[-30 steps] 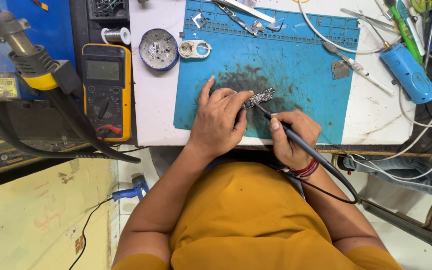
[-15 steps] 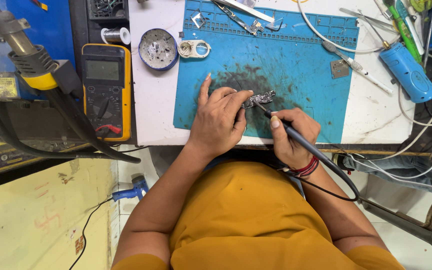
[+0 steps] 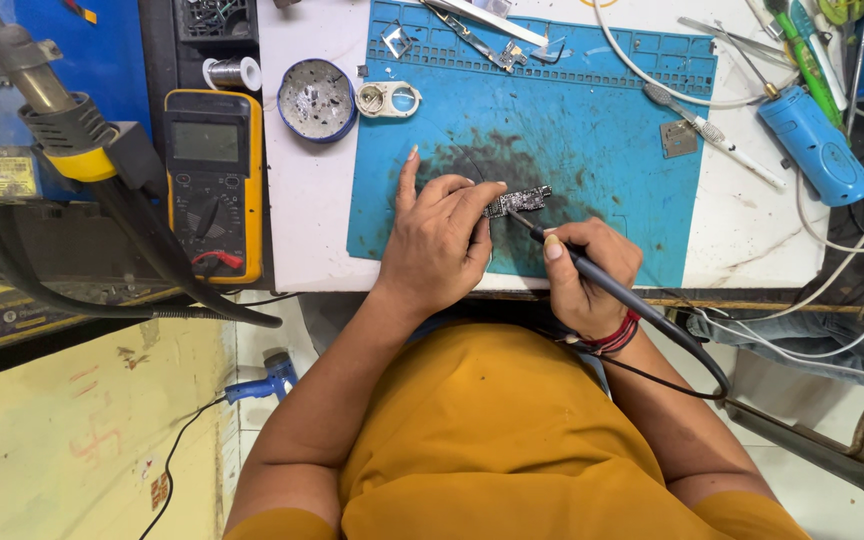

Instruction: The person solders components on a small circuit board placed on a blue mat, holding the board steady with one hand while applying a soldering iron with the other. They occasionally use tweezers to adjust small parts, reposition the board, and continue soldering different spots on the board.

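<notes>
On the bench's blue mat (image 3: 592,130) (stained dark), left hand (image 3: 439,240) pins a small circuit board (image 3: 518,200), fingers pressed down, while right hand (image 3: 584,272) clamps a soldering iron (image 3: 602,282).

Bright, even light falls from above on the white bench (image 3: 312,230) and the blue work mat (image 3: 602,130), with colours vivid and nothing washed out. Shadows are soft and short: a faint one sits under the left hand (image 3: 439,240), and the gap below the bench edge is dark. A mild sheen shows on the multimeter (image 3: 214,180) screen. The centre is sharp, down to the mat's scorch stains. The wide lens bends straight lines near the edges, and the hot-air nozzle (image 3: 52,100) close at upper left looks slightly soft.
</notes>
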The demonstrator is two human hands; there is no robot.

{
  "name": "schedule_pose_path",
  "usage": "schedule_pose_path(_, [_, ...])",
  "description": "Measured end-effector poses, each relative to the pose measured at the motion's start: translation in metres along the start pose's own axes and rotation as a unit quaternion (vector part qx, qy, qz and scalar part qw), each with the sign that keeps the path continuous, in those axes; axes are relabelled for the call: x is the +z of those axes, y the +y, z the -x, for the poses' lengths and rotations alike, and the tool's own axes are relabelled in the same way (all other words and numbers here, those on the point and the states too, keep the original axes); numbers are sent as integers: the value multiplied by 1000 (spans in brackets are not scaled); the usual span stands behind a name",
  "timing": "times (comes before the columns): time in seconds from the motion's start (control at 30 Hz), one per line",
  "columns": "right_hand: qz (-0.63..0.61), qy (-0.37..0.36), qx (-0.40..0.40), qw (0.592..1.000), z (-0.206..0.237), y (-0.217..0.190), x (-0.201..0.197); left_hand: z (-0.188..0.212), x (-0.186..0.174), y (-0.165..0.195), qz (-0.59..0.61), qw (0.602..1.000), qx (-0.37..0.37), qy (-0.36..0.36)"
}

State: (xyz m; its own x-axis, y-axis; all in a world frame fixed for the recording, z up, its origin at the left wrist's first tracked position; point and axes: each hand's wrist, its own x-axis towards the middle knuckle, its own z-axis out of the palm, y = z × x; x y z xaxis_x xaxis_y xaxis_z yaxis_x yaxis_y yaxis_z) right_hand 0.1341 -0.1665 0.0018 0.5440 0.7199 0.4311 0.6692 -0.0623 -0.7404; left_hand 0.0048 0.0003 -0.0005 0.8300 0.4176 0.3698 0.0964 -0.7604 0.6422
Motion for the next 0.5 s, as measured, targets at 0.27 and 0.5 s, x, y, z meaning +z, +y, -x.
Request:
schedule_pose_path(0.27, [-17, 8, 3, 1000, 4, 4, 0, 1, 2, -1, -2, 1000, -4, -1])
schedule_pose_path(0.5, [-52, 53, 48, 996, 5, 4, -1, 1, 2, -2, -9, 1000, 6, -10])
